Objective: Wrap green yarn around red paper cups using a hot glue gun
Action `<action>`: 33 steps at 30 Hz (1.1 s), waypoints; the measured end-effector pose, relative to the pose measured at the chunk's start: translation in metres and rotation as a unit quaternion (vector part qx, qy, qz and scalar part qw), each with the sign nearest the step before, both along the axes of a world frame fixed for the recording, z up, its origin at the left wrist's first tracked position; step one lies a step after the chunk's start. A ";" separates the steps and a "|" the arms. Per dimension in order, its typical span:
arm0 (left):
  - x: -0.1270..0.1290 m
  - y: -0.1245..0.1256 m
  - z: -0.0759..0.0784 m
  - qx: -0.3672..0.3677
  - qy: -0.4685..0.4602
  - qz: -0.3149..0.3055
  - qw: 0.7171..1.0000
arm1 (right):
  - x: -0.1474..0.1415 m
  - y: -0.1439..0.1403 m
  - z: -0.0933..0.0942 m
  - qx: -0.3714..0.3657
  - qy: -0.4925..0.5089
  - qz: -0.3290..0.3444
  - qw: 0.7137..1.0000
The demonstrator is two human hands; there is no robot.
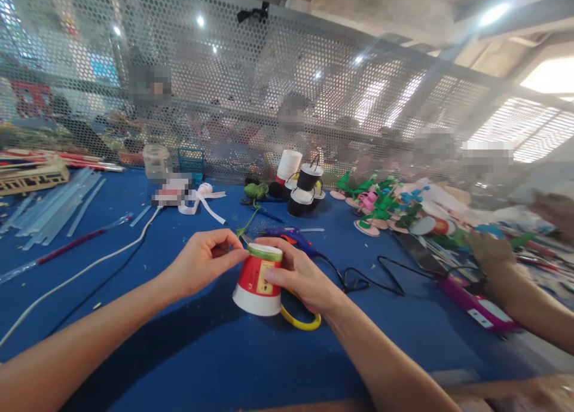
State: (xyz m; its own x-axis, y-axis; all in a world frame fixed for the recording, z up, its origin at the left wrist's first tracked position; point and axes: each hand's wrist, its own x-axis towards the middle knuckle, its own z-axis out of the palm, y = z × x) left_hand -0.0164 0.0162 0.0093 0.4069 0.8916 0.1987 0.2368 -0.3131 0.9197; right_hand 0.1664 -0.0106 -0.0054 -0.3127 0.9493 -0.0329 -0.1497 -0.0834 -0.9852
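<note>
My right hand [301, 275] is wrapped round a red and white paper cup [256, 303], turned with its wide white rim down and tilted slightly. Green yarn [252, 253] is wound in a band round the cup's narrow end. At that band's left edge, my left hand [210, 259] is closed, thumb and forefinger pinching the yarn against or beside the cup. A strand runs back to a green yarn ball [256, 191]. Below my right hand shows a yellow loop handle [305, 324], apparently of scissors, partly hidden by cup and hand.
Behind the cup lies a blue glue gun [305, 243] with a black cord. Black and white cups [301, 200] stand farther back. Glue sticks [63, 206] lie left; green and pink craft pieces [381, 200] lie right. Another person's hand [491, 253] is near a purple power strip [479, 307].
</note>
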 end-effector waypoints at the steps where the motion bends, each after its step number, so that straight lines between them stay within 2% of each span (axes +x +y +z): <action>1: 0.001 0.000 0.001 -0.007 -0.005 -0.004 1.000 | 0.000 0.000 0.000 -0.002 0.006 0.004 1.000; 8: 0.002 0.001 0.004 -0.059 -0.013 -0.014 0.998 | -0.001 0.000 -0.001 -0.003 0.032 0.023 0.999; 20: 0.001 0.001 0.005 -0.091 -0.037 -0.043 0.994 | 0.003 -0.001 -0.002 0.006 0.049 0.067 0.997; 29: -0.001 0.005 -0.002 -0.190 -0.091 -0.096 0.973 | 0.004 -0.001 -0.001 -0.017 0.070 0.072 0.995; 33: -0.002 0.006 -0.004 -0.205 -0.098 -0.123 0.966 | 0.003 -0.001 -0.001 -0.021 0.077 0.087 0.993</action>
